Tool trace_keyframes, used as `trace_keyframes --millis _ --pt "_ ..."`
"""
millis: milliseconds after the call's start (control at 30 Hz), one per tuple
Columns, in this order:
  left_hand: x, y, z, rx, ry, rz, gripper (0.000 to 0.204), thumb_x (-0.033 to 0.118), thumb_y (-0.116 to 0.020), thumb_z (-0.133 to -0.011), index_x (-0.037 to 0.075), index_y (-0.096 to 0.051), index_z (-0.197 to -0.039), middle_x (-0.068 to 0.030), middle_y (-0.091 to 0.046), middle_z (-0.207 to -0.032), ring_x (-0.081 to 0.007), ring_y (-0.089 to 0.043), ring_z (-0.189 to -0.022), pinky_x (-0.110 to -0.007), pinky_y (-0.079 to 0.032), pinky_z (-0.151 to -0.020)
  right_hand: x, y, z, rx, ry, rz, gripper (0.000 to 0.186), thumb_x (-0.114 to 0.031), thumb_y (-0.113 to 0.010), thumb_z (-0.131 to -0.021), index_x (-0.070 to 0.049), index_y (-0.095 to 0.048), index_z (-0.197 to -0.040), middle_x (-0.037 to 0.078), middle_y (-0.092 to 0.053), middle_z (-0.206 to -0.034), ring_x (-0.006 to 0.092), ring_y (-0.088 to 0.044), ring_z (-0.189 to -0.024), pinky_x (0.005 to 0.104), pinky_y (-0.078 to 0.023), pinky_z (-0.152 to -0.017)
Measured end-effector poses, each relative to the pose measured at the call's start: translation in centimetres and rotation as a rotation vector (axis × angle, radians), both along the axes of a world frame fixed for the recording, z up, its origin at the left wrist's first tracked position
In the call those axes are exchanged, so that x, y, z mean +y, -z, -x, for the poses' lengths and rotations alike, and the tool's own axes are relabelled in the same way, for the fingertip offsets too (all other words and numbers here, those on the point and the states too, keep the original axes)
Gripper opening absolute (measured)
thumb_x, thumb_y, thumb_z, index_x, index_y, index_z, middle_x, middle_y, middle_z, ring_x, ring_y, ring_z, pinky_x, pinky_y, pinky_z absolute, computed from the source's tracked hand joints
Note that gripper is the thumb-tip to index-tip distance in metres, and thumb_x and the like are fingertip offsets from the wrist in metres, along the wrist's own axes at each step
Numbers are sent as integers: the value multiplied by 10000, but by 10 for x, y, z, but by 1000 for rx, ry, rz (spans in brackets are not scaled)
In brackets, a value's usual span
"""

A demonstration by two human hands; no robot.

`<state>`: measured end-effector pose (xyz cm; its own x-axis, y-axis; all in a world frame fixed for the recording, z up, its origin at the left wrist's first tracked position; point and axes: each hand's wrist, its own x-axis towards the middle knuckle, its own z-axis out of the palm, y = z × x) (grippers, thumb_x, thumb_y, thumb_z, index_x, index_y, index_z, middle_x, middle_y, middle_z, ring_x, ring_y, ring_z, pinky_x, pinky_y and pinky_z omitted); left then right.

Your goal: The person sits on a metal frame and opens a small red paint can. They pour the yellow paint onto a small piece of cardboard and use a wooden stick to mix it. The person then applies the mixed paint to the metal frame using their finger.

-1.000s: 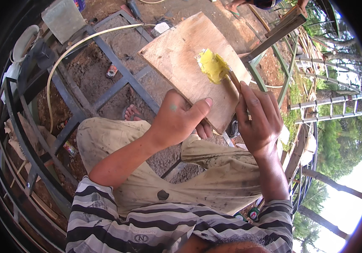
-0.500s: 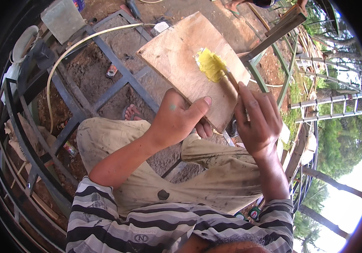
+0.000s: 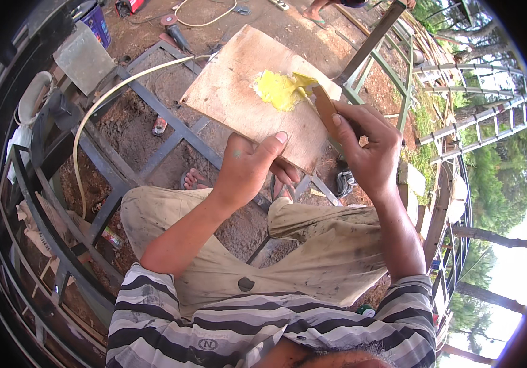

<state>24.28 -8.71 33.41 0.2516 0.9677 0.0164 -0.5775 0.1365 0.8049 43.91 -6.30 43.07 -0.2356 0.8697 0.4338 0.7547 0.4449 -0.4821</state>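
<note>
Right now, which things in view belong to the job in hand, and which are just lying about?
In use: board, in left hand; scraper, in right hand; yellow paste, on the board.
Apparently just lying about: grinder; red can; pale hose.

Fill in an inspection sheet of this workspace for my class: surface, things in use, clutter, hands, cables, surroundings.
Surface: brown ground with a grey metal frame.
Things in use: wooden board bearing yellow paste; spatula, blade smeared yellow.
Clutter: can on the ground; angle grinder beyond the frame.
Hands: left hand grips the board's near edge, thumb on top; right hand holds the spatula's brown handle.
Cables: pale hose or cable curving over the frame.
Surroundings: ladder and trees at right; another person's legs at top.
</note>
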Motion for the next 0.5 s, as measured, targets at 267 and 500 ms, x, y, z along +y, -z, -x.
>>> trace_keyframes --millis 267,500 --pt "-4 2 -13 -109 -113 -68 397 209 -604 -992 -28 -520 -1298 -148 -673 -1151 -252 -739 -927 -381 -669 -661 -8 -8 0 61 29 57 329 -182 -731 -949 -26 -724 -1239 115 -698 -958 198 -641 -767 331 -513 -711" --pt "1 4 -22 -213 -114 2 300 208 -627 -957 26 -582 -1191 -102 -695 -1061 -206 -733 -914 -368 -666 -677 -32 -13 -11 129 83 -48 496 -284 -700 -989 -62 -601 -1421 158 -680 -1143 242 -688 -983 387 -551 -856"
